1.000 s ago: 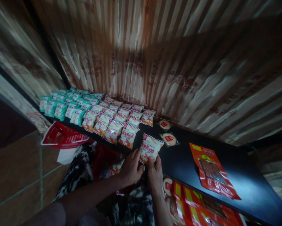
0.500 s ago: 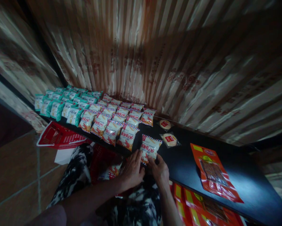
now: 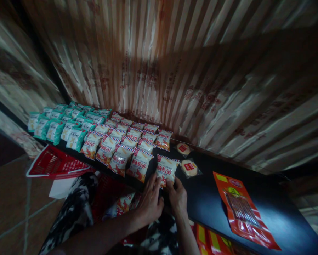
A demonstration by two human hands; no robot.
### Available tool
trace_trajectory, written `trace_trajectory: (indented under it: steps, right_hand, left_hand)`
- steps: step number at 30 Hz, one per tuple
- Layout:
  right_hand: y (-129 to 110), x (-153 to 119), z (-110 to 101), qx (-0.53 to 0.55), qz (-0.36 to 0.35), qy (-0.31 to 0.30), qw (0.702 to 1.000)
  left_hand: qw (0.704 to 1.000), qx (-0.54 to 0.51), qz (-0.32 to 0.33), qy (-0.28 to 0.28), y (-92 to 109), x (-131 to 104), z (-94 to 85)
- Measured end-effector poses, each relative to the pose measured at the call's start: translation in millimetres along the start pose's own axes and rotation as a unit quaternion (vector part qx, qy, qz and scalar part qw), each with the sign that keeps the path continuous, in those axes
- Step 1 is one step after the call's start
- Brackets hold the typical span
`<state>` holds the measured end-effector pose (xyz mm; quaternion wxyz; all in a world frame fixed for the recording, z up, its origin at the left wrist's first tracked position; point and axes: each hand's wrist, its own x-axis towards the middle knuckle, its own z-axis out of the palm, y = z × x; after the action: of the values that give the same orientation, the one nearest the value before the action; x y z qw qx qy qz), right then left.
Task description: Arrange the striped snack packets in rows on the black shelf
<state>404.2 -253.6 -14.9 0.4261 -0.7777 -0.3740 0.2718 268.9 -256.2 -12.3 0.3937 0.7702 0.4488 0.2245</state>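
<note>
A white snack bag [image 3: 167, 167] with red lettering and a striped top edge lies on the black shelf [image 3: 201, 191], a little apart from the others. My left hand [image 3: 149, 202] touches its lower left edge with outstretched fingertips, the thumb held apart with nothing in between. At the lower right corner, my right hand [image 3: 178, 195] has thumb and fingers closed on the bag. Left of it, several matching white bags [image 3: 140, 164] stand in rows. Two round packaged biscuits [image 3: 190, 168] lie just to the right.
Several green snack bags [image 3: 54, 131] fill the shelf's left end. An orange-red packet [image 3: 244, 209] lies on the right part. Below are a red basket [image 3: 60, 164], more snack bags [image 3: 125, 203] and red-yellow packets [image 3: 209, 241]. Wrinkled sheeting [image 3: 148, 71] hangs behind the shelf.
The view has shifted slightly, so the shelf goods appear lower and further left. Both hands stay at the bag's lower edge; the bag looks slightly straighter.
</note>
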Motion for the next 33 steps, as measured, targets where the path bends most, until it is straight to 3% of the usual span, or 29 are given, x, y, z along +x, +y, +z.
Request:
trace_trajectory:
  steps: [20,33]
  right_hand:
    - [-15.0,69.0,23.3,-0.017,-0.039,0.073,0.996]
    - [-16.0,105.0,35.5,-0.002,-0.072,0.077,0.994]
  left_hand:
    - [0.999,0.008,-0.026,0.032,8.9,69.1,3.1]
    - [0.997,0.017,-0.048,0.062,8.3,100.0,0.8]
